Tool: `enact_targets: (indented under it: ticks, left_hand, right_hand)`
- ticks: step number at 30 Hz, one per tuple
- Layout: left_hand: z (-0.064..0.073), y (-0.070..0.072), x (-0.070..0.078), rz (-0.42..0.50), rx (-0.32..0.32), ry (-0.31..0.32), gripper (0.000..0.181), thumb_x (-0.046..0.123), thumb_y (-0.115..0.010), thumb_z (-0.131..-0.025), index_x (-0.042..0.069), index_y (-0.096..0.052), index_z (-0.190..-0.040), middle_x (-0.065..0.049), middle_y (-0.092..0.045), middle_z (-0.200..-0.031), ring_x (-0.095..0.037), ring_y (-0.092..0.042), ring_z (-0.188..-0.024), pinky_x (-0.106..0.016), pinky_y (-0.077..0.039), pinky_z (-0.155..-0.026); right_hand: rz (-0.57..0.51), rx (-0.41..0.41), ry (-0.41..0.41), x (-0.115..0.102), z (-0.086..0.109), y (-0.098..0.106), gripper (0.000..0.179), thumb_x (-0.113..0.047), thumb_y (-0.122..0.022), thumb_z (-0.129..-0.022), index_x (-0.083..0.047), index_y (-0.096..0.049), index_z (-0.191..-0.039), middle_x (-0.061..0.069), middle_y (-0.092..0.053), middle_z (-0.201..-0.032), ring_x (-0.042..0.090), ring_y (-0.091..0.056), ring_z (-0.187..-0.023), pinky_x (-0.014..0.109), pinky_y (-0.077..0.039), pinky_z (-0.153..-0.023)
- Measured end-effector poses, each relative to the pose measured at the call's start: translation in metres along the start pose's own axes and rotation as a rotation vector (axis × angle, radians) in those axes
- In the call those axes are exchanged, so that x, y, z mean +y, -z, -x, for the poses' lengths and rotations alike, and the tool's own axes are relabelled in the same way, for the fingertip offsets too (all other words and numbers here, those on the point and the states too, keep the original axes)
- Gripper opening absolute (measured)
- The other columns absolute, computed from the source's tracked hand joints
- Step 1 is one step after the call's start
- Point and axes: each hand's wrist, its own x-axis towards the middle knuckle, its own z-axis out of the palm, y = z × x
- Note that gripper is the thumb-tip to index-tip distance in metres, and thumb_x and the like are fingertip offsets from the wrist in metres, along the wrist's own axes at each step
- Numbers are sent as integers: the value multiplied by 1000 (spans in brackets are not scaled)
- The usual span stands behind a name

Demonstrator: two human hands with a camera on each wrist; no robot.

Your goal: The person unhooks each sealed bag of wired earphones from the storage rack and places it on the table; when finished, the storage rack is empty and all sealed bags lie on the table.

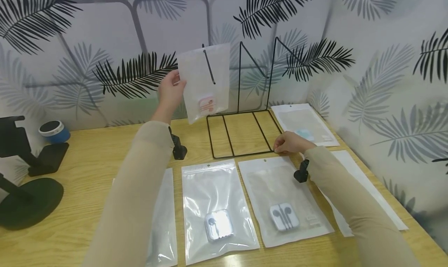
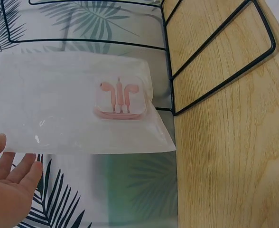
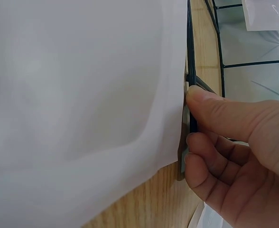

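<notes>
A white zip bag (image 1: 203,80) with pink earphones (image 2: 120,97) in a clear case hangs on a hook of the black wire rack (image 1: 245,155); the hook's prong pokes out through its top. At the bag's left edge is my left hand (image 1: 171,90), its thumb overlapping the edge and the fingers curled behind. My right hand (image 1: 292,142) pinches the front base wire of the rack near its right corner, between thumb and curled index finger. Just in front of that hand lies another bag (image 1: 252,177) with white earphones (image 1: 284,217).
More bags lie on the wooden table: one with cased earphones (image 1: 219,225) at the middle, one partly under my left sleeve (image 1: 168,220), and two on the right (image 1: 308,123). A black stand (image 1: 31,205) and a blue round item (image 1: 55,133) are at the left. Patterned cloth backs the table.
</notes>
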Motion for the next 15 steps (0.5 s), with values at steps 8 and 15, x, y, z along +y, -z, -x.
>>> enact_targets:
  ticks: [8,15]
  left_hand:
    - [-2,-2,-1,16,31,31,37,16,-52,-95,10,-53,-131,-7,-54,-127,-15,-50,-116,-25,-42,-93]
    - [0,-3,-2,73,35,26,32,8,-49,-95,4,-56,-126,-10,-56,-124,-17,-54,-108,-24,-48,-84]
  right_hand:
    - [-13,-12,14,1,-2,1,6,-5,-61,-88,-1,-65,-85,1,-51,-61,13,-43,-55,25,-39,-53]
    - [-17,-11,6,2,-2,1,6,-6,-62,-88,-2,-66,-84,1,-51,-62,13,-44,-55,25,-38,-53]
